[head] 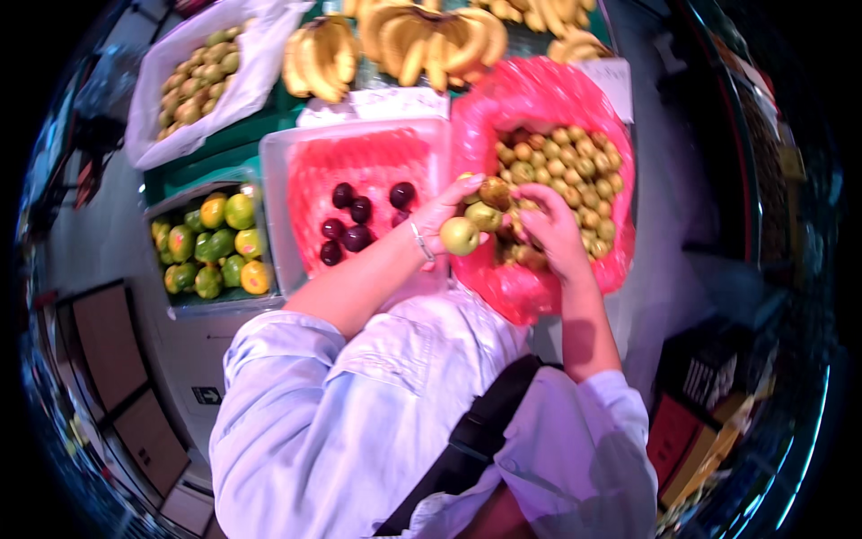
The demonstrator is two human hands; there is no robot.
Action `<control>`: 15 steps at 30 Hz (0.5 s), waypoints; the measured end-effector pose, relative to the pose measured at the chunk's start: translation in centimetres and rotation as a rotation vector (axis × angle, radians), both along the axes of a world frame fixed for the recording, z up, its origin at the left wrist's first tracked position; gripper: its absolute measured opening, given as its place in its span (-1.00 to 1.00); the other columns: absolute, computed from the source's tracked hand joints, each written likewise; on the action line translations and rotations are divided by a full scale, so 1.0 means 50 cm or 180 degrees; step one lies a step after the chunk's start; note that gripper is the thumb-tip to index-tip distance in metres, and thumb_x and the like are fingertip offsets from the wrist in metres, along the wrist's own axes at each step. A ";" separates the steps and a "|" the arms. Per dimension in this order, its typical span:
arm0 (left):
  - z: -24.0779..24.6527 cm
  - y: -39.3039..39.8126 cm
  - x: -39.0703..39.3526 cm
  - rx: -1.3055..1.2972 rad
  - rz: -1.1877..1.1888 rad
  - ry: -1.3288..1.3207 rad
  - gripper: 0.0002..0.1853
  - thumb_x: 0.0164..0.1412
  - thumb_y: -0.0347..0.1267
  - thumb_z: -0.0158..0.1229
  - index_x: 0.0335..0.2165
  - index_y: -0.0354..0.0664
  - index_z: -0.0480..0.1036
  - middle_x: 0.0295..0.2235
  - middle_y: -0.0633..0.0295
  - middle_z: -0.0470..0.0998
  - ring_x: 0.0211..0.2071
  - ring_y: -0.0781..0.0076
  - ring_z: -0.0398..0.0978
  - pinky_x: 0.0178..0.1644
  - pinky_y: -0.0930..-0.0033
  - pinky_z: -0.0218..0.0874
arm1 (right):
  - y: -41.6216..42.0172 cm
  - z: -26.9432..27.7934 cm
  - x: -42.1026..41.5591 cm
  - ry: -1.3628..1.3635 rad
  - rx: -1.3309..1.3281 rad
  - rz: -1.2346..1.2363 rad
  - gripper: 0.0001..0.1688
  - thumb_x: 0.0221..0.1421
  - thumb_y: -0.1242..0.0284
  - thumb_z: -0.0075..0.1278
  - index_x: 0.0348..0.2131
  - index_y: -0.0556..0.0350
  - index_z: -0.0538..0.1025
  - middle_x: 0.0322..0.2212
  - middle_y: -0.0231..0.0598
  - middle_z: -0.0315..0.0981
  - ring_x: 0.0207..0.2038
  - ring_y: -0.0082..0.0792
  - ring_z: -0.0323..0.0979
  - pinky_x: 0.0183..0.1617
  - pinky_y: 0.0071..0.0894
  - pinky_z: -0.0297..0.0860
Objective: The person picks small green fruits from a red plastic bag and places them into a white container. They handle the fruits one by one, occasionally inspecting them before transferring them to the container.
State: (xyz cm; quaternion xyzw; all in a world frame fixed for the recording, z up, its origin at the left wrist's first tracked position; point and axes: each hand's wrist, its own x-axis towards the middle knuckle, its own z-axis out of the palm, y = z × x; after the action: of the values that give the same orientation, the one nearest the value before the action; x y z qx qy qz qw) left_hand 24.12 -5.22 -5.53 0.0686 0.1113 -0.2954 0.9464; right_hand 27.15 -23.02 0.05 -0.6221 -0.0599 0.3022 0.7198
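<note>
My left hand [438, 214], with a bracelet at the wrist, is palm up and cradles several yellow-green jujubes [460, 236]. One of them [495, 193] is mostly brown and lies at the fingertips. My right hand [557, 229] is just to the right, its fingers bent and close to that brown jujube; whether it grips one is hard to tell. Both hands are above a crate lined with pink foam netting [539, 84], which holds many small green-brown jujubes [572, 168].
Left of the jujubes, a translucent crate [276, 202] with pink netting holds several dark plums [357, 238]. Green-orange citrus [212, 242] fill a crate further left. Bananas [431, 44] lie at the back behind paper signs [401, 103]. A white-lined crate [145, 101] holds small brownish fruit [202, 77].
</note>
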 end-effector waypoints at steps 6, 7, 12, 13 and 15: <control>-0.013 0.300 0.073 -0.0504 0.1491 -0.0073 -0.54 -0.06 -0.13 0.08 -0.24 -0.20 0.29 -0.27 0.05 0.36 -0.25 0.11 0.36 -0.47 0.24 0.38 | -0.004 -0.042 0.004 0.0185 -0.0806 -0.0546 -0.77 -0.01 0.52 -0.15 -0.27 0.17 0.32 -0.40 -0.31 0.35 -0.62 -0.67 0.23 -0.60 -0.78 0.16; -0.011 0.371 0.080 -0.0331 0.1771 -0.0063 -0.53 -0.08 -0.12 0.10 -0.25 -0.20 0.28 -0.29 0.05 0.36 -0.27 0.12 0.36 -0.47 0.26 0.37 | -0.008 -0.054 0.002 0.0182 -0.0839 -0.0558 -0.78 0.00 0.52 -0.15 -0.27 0.18 0.32 -0.41 -0.30 0.35 -0.62 -0.67 0.24 -0.61 -0.77 0.16; 0.005 0.687 0.137 0.1011 0.3117 0.0871 -0.57 -0.09 -0.10 0.09 -0.28 -0.12 0.28 -0.34 0.11 0.36 -0.38 0.15 0.38 -0.44 0.25 0.35 | -0.004 -0.084 -0.008 0.0253 -0.0971 -0.0813 -0.79 0.01 0.49 -0.17 -0.29 0.18 0.32 -0.43 -0.29 0.34 -0.63 -0.64 0.25 -0.64 -0.75 0.17; 0.021 0.728 0.154 0.1272 0.3333 0.1180 -0.59 -0.07 -0.09 0.07 -0.29 -0.07 0.28 -0.37 0.15 0.37 -0.42 0.18 0.39 -0.42 0.23 0.32 | 0.001 -0.082 -0.010 0.0294 -0.0981 -0.0872 -0.80 0.01 0.50 -0.17 -0.29 0.18 0.32 -0.44 -0.29 0.34 -0.63 -0.64 0.25 -0.63 -0.75 0.17; 0.019 0.820 0.186 0.1387 0.3570 0.0965 -0.49 -0.08 -0.08 0.07 -0.20 -0.14 0.23 -0.24 0.05 0.32 -0.29 0.04 0.34 -0.33 0.13 0.32 | 0.022 -0.075 -0.014 0.0376 -0.0985 -0.0988 -0.81 0.01 0.50 -0.17 -0.30 0.19 0.31 -0.44 -0.29 0.33 -0.63 -0.65 0.24 -0.63 -0.75 0.17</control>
State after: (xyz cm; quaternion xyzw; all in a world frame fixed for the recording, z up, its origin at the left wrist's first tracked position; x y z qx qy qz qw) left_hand 33.43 35.78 -4.58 0.1486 0.3215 0.2699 0.8954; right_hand 26.44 -21.90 -3.72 -0.7081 0.1258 0.2293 0.6559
